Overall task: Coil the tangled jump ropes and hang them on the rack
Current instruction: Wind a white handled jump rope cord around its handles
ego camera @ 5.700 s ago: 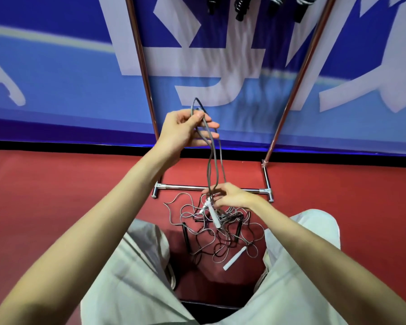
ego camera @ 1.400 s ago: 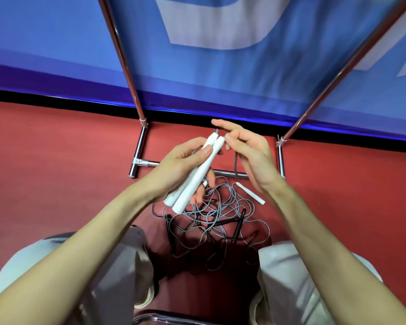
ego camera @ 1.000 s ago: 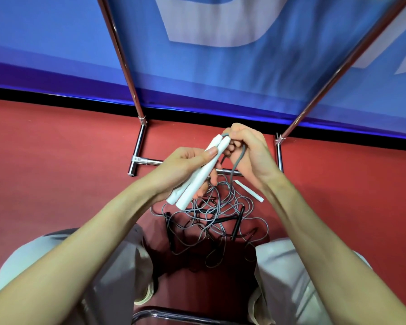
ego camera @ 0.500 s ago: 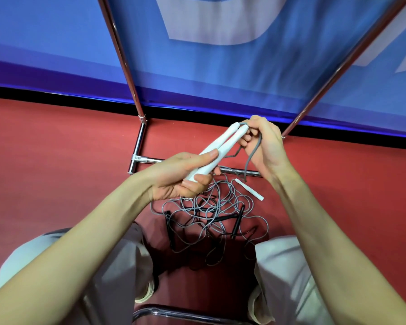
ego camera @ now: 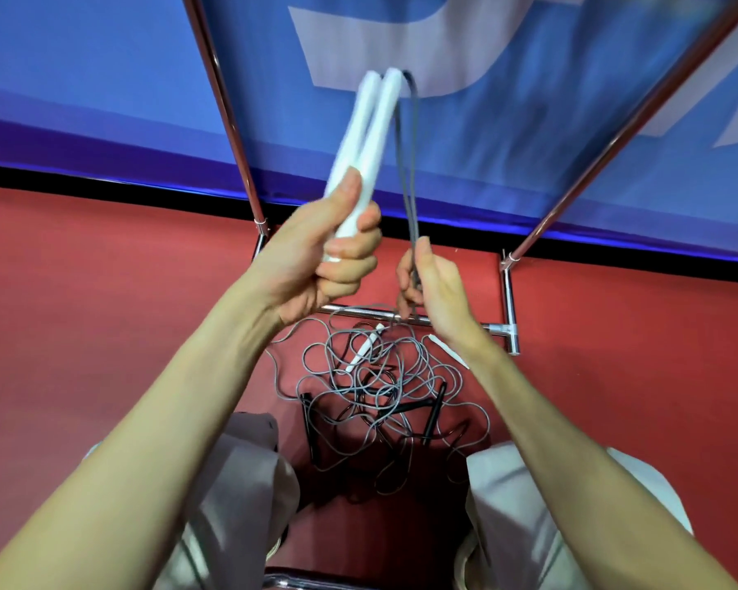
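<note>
Both white handles (ego camera: 369,134) have swung up toward upper centre of the frame, left hand (ego camera: 316,261) fisted around them. Right hand (ego camera: 433,287) pinches their two grey cord strands (ego camera: 405,163) just beside it. Tangled pile (ego camera: 380,393) sits lower centre by the rack (ego camera: 503,330): two more white handles, about three black ones.

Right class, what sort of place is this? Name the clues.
Probably a sports hall or gym: red sports flooring, a blue banner wall, a chrome rack, and tangled jump ropes on the floor.

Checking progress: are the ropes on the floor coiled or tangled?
Tangled: the ropes lie in loose crossing loops on the red floor.
</note>
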Motion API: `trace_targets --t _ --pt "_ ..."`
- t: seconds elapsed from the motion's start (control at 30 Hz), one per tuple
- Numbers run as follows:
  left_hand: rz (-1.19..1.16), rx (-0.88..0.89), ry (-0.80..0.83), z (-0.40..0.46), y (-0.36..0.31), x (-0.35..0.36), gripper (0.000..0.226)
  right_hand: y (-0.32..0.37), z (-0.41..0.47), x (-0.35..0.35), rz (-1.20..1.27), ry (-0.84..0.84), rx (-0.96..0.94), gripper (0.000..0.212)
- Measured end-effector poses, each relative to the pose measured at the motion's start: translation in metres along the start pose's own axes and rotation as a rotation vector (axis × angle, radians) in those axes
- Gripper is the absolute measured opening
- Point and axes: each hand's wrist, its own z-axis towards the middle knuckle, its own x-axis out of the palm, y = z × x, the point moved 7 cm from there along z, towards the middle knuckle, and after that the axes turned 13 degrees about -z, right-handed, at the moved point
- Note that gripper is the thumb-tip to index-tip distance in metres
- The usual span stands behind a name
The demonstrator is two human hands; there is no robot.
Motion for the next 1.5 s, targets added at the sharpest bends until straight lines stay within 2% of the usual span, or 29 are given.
trace_targets --t 0.1,0.2,0.3,0.4,0.53,0.6,0.7,0.77,0.97,1.2,1.37,1.5 --pt "-0.068 0.185 -0.111 -0.005 -0.028 -0.015 0.04 -0.008 -0.003 0.006 -0.019 0.052 0.014 0.045" --pt "-0.068 0.347 -0.337 -0.01 -0.046 -0.049 0.039 -0.006 -0.009 0.018 -0.083 0.116 -0.039 0.033" --pt "0.098 0.495 -0.575 -0.017 -0.049 -0.074 0.035 0.006 -0.018 0.028 -0.397 0.145 -0.167 0.028" --pt "0.304 0.536 -0.699 -0.023 -0.047 -0.081 0.043 0.025 -0.032 0.035 -0.577 0.194 -0.282 0.027" --pt "0.416 0.464 -0.718 -0.023 -0.038 -0.088 0.056 0.039 -0.044 0.037 -0.631 0.261 -0.33 0.026" --pt "0.446 0.413 -0.731 -0.02 -0.03 -0.091 0.049 0.041 -0.047 0.036 -0.641 0.276 -0.331 0.025" --pt "0.609 0.325 -0.75 -0.014 -0.016 -0.087 0.024 0.044 -0.048 0.033 -0.653 0.271 -0.334 0.024" --pt "0.678 0.254 -0.733 -0.009 -0.007 -0.085 0.024 0.046 -0.049 0.027 -0.63 0.239 -0.337 0.025" --pt "0.653 0.13 -0.663 0.0 0.016 -0.088 0.019 0.05 -0.049 0.012 -0.63 0.24 -0.327 0.027" --pt "0.64 0.124 -0.649 0.002 0.026 -0.089 0.028 0.042 -0.055 0.016 -0.651 0.347 -0.317 0.026" --pt "0.668 0.091 -0.682 0.006 0.035 -0.097 0.032 0.044 -0.053 0.009 -0.641 0.239 -0.386 0.021" --pt "0.646 0.04 -0.599 0.007 0.049 -0.097 0.035 0.041 -0.045 -0.004 -0.618 0.118 -0.403 0.014"
